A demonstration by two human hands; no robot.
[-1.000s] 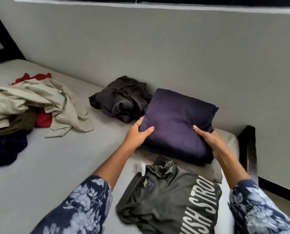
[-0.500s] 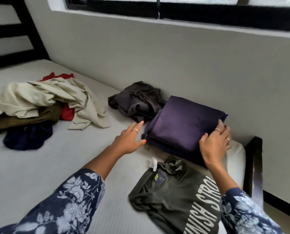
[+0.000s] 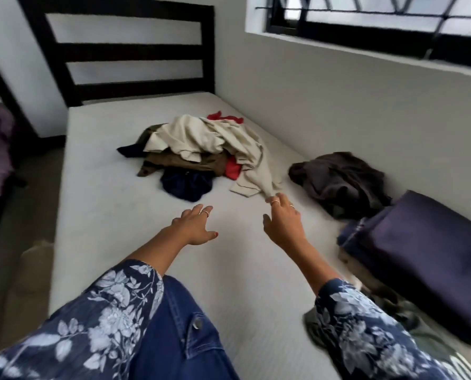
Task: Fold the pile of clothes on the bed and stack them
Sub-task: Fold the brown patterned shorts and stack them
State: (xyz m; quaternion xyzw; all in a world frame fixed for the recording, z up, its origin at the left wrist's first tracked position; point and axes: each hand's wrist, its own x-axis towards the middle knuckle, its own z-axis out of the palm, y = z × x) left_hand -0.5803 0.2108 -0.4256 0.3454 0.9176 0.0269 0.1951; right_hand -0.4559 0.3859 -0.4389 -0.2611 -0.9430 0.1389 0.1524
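Note:
A loose pile of clothes (image 3: 201, 146) lies in the middle of the white mattress (image 3: 105, 201), with a cream garment (image 3: 215, 135) on top and olive, red and navy pieces under it. My left hand (image 3: 194, 226) reaches out over the bare sheet, fingers spread, holding nothing. My right hand (image 3: 282, 220) stretches toward the pile; its fingertips are at the cream garment's lower corner. A folded dark purple garment (image 3: 421, 248) lies at the right, away from both hands. A crumpled dark grey garment (image 3: 341, 182) sits by the wall.
A dark slatted headboard (image 3: 124, 53) stands at the far end of the bed. The grey wall (image 3: 338, 100) and a window run along the right side. An olive printed T-shirt (image 3: 421, 344) lies partly hidden under my right sleeve. Floor lies to the left.
Both hands have left the folded purple garment and moved left toward the loose pile. My view has swung left, showing the headboard.

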